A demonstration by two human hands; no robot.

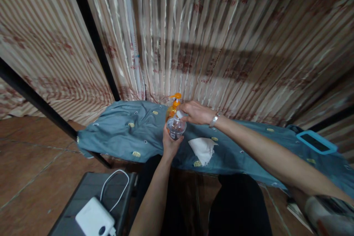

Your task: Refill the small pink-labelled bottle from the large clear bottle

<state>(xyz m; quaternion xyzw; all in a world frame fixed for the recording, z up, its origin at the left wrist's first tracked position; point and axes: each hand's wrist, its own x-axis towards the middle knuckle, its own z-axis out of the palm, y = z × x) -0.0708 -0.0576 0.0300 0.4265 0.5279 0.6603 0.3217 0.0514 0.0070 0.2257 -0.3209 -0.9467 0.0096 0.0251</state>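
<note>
My left hand (170,144) grips a small clear plastic bottle (176,127) from below, holding it upright above the blue-grey cloth (121,129). My right hand (195,112), with a metal bracelet at the wrist, closes over the bottle's white cap (180,113). Just behind the bottle stands an orange pump bottle (173,106). A crumpled white tissue (203,149) lies on the cloth to the right of my left hand.
A striped curtain (193,44) hangs behind the cloth-covered surface, crossed by black metal bars (94,37). A device in a blue frame (316,142) lies at the far right. A white power bank with a cable (95,219) rests on a dark stool at the lower left. The floor is brown tile.
</note>
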